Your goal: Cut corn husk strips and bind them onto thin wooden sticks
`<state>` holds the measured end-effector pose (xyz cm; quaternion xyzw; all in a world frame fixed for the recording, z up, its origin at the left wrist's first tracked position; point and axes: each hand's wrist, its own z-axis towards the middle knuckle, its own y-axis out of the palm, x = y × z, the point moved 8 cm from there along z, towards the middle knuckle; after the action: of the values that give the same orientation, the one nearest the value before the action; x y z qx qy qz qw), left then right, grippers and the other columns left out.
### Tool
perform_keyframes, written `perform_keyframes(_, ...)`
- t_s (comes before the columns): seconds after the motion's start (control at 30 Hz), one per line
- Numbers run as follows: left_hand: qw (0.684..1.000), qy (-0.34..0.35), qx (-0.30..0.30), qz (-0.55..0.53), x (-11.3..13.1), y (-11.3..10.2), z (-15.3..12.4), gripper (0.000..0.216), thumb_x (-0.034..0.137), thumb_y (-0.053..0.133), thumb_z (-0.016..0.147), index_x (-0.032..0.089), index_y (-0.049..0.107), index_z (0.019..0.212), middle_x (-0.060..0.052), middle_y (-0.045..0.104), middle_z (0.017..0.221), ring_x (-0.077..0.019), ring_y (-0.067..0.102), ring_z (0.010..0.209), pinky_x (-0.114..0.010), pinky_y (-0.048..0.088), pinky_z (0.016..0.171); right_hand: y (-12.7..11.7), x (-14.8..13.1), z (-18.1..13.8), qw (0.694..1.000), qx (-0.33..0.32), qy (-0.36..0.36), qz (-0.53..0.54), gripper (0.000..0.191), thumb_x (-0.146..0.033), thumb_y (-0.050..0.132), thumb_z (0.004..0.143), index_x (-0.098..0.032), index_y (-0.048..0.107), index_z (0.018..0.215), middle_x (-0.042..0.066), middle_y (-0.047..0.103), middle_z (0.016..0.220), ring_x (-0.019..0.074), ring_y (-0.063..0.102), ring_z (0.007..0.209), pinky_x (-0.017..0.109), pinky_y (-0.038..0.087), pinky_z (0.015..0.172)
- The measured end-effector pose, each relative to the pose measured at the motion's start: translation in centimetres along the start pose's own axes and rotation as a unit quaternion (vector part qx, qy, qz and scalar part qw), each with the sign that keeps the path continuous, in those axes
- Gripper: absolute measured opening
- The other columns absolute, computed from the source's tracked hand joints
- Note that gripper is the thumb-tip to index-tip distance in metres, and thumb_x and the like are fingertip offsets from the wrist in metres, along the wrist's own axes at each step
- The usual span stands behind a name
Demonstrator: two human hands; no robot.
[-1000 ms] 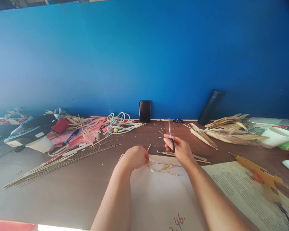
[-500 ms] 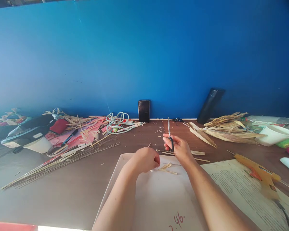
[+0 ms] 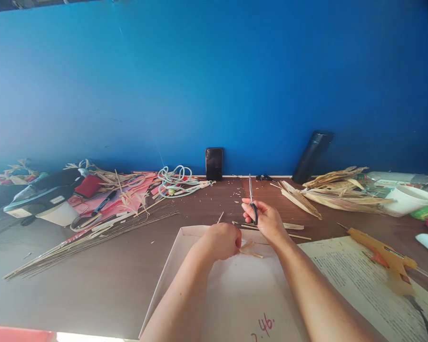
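Observation:
My right hand (image 3: 262,214) holds a pair of scissors (image 3: 250,190) by the dark handles, blades together and pointing away from me. My left hand (image 3: 224,241) is closed, fingertips bent down over the far part of a shallow white box lid (image 3: 242,289). Pale dry husk strips (image 3: 251,254) lie on the lid right at those fingertips. Whatever the left fingers pinch is hidden behind the hand. A thin pale stick (image 3: 220,217) shows just beyond the left knuckles.
A phone (image 3: 214,164) leans on the blue wall, a black cylinder (image 3: 312,156) farther right. Dry corn husks (image 3: 342,194), a white cup (image 3: 410,199) and a yellow glue gun (image 3: 381,249) on a printed sheet (image 3: 356,280) lie right. Thin wires (image 3: 103,240), a looped cord (image 3: 174,180) and a visor cap (image 3: 44,197) lie left.
My left hand has shifted slightly right, closer to the husk strips, and now covers part of them. My right hand and the scissors stay nearly still.

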<state>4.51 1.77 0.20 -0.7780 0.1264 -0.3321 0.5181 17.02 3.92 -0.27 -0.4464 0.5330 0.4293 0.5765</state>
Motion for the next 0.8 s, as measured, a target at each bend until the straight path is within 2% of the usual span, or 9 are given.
perform_keyframes(0.3,1.000,0.006,-0.014,-0.012,-0.2,0.5,0.2,0.017,0.019,0.055,0.062,0.023,0.067,0.073,-0.002,0.068,0.076,-0.0158,0.057,0.061,-0.024,0.036,0.051,0.1,0.1,0.0,1.000,0.001,0.005,0.019,0.044,-0.043,0.069,0.068,-0.016,0.064,0.101,-0.001,0.061,0.061,0.0092,0.055,0.054,0.022,0.045,0.056)
perform_keyframes(0.43,0.997,0.003,-0.013,-0.073,-1.1,0.1,0.1,0.015,0.024,0.056,0.062,0.023,0.067,0.073,0.000,0.067,0.071,-0.0135,0.055,0.059,-0.022,0.037,0.051,0.0,0.0,-0.2,0.999,0.012,0.013,0.032,0.046,-0.043,0.071,0.065,-0.015,0.065,0.102,-0.001,0.061,0.060,0.0095,0.055,0.054,0.023,0.045,0.056)
perform_keyframes(0.53,0.987,0.015,0.025,-0.156,-1.8,-1.1,0.0,0.017,0.026,0.054,0.065,0.020,0.067,0.074,0.001,0.066,0.071,-0.0111,0.053,0.057,-0.020,0.036,0.051,-0.5,-0.3,-0.2,0.998,0.042,0.013,0.038,0.048,-0.044,0.071,0.064,-0.015,0.066,0.102,0.001,0.062,0.061,0.0109,0.055,0.054,0.024,0.044,0.055)
perform_keyframes(0.6,0.970,0.009,0.084,-0.228,-2.4,-2.3,0.1,0.019,0.028,0.054,0.067,0.018,0.066,0.076,0.000,0.065,0.071,-0.0099,0.051,0.057,-0.020,0.035,0.049,-1.2,-0.4,-0.2,0.996,0.071,0.012,0.052,0.050,-0.045,0.071,0.063,-0.015,0.066,0.103,0.002,0.063,0.064,0.0124,0.056,0.055,0.025,0.043,0.053)
perform_keyframes(0.67,0.939,-0.012,0.140,-0.313,-3.2,-3.1,0.2,0.021,0.032,0.054,0.068,0.016,0.065,0.077,-0.001,0.064,0.071,-0.0095,0.051,0.056,-0.019,0.035,0.048,-1.6,-0.4,-0.2,0.993,0.092,0.013,0.067,0.052,-0.046,0.070,0.063,-0.017,0.065,0.106,0.003,0.064,0.067,0.0135,0.057,0.058,0.025,0.041,0.052)
perform_keyframes(0.8,0.849,-0.026,0.170,-0.500,-3.9,-3.1,0.8,0.019,0.033,0.058,0.069,0.015,0.059,0.075,-0.003,0.064,0.072,-0.0078,0.051,0.056,-0.019,0.038,0.050,-1.7,-1.1,-0.5,0.993,0.099,0.002,0.058,0.053,-0.046,0.070,0.064,-0.019,0.064,0.109,0.005,0.066,0.077,0.0154,0.059,0.064,0.023,0.038,0.051)
